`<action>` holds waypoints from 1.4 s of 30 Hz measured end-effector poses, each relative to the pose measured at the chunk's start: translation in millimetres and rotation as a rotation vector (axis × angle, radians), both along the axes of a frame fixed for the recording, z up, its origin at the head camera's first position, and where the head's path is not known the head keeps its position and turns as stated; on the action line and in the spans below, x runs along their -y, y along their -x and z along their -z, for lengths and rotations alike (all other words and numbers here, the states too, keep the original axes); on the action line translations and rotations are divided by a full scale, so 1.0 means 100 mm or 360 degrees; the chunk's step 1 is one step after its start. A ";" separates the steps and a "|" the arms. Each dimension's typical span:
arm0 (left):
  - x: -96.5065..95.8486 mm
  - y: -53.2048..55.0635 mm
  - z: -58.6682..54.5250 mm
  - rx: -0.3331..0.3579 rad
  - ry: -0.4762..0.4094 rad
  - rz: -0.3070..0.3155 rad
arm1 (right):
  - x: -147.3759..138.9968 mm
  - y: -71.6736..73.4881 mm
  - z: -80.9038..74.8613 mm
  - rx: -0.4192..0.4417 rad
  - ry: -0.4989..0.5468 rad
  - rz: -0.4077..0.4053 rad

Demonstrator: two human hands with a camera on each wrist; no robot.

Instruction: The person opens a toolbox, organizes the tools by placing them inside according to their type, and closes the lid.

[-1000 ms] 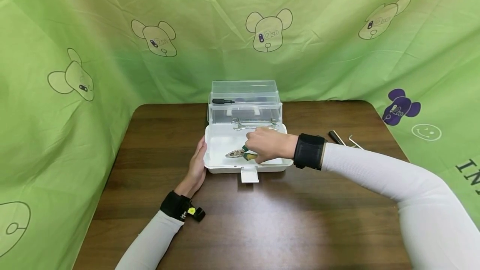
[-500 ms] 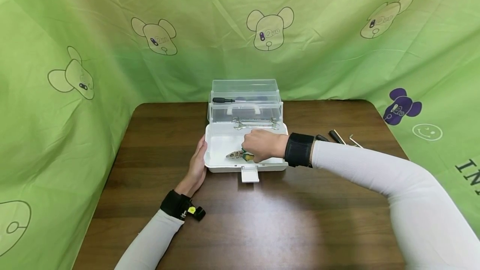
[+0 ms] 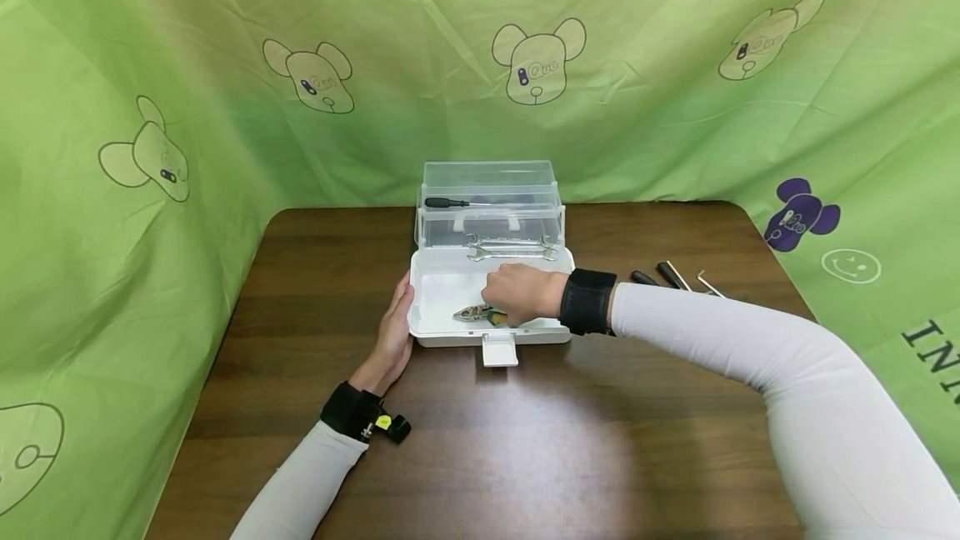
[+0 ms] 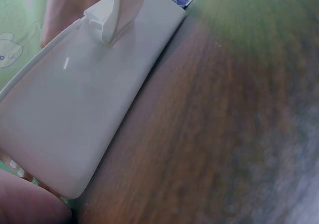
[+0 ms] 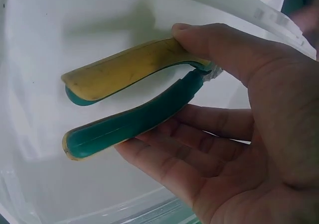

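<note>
Over the white floor of an open toolbox (image 3: 442,273), my right hand (image 3: 522,292) pinches a pair of combination pliers (image 3: 471,313) between thumb and fingers. In the right wrist view the pliers' yellow and green handles (image 5: 132,122) stand spread apart, the thumb on one and fingers under the other. Their metal head points left in the head view. My left hand (image 3: 390,338) rests against the toolbox's left wall with fairly straight fingers. The left wrist view has the box's front wall (image 4: 84,99) and latch (image 4: 119,15) close up.
Two wrenches (image 3: 513,255) lie in the lower clear tray, a black-handled screwdriver (image 3: 447,202) in the upper one. Right of the box, several tools, including a black handle (image 3: 670,275) and a hex key (image 3: 711,283), lie on the wooden table (image 3: 480,457), partly behind the right arm.
My right hand has shifted a little left and down over the pliers, whose head has barely moved. Another black handle on the table has come into view. The left hand stays put.
</note>
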State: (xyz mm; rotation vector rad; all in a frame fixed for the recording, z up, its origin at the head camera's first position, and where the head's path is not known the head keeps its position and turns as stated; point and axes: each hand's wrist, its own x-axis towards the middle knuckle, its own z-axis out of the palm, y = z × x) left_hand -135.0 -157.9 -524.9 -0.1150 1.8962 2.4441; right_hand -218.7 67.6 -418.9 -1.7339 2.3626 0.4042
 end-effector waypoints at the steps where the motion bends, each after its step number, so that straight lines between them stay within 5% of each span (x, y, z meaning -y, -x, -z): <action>1: 0.00 0.00 0.00 -0.0004 0.0017 -0.0008 | 0.00 0.00 0.00 0.0003 0.0001 0.0004; 15: 0.00 -0.01 -0.06 0.0043 0.0015 0.0040 | -0.01 -0.02 0.10 -0.0008 0.0038 0.0029; 42: -0.02 -0.02 -0.06 -0.0010 -0.0056 0.0004 | -0.15 -0.07 -0.12 -0.0020 0.0062 0.0123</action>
